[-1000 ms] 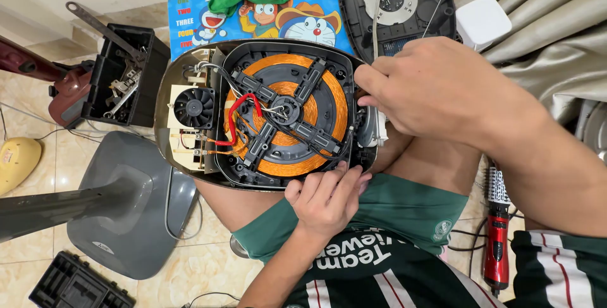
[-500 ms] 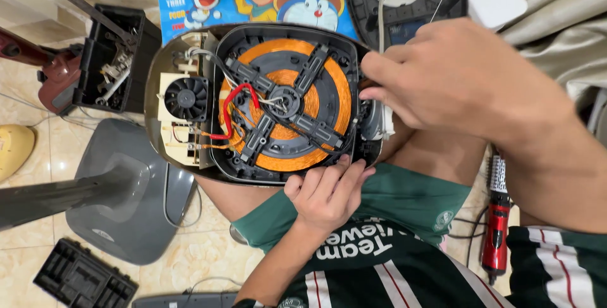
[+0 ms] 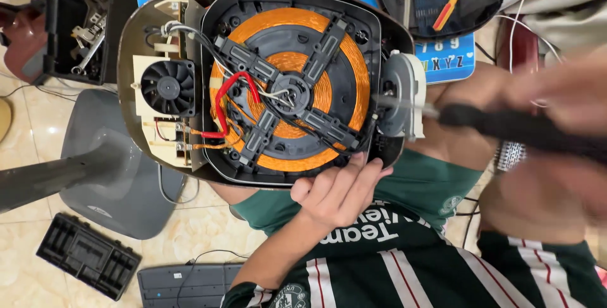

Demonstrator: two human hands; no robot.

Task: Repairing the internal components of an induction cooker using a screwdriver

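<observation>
An opened induction cooker lies across my lap, showing its orange copper coil, a black cross bracket, red and black wires and a small black fan. My left hand grips the cooker's near edge, with the fingers on the black inner rim. My right hand, blurred at the right, is closed on the black handle of a screwdriver. Its thin metal shaft points left, and the tip sits at the grey round part on the cooker's right side.
The cooker's black bottom cover lies beyond, with a red and yellow screwdriver on it, over a colourful cartoon mat. A black toolbox stands at top left. On the tiled floor are a grey fan base, a black tray and a grey keyboard.
The view has moved in closer to the cooker. My right hand has drawn back to the right from the cooker's edge and now holds a screwdriver against it. My left hand stays on the near edge.
</observation>
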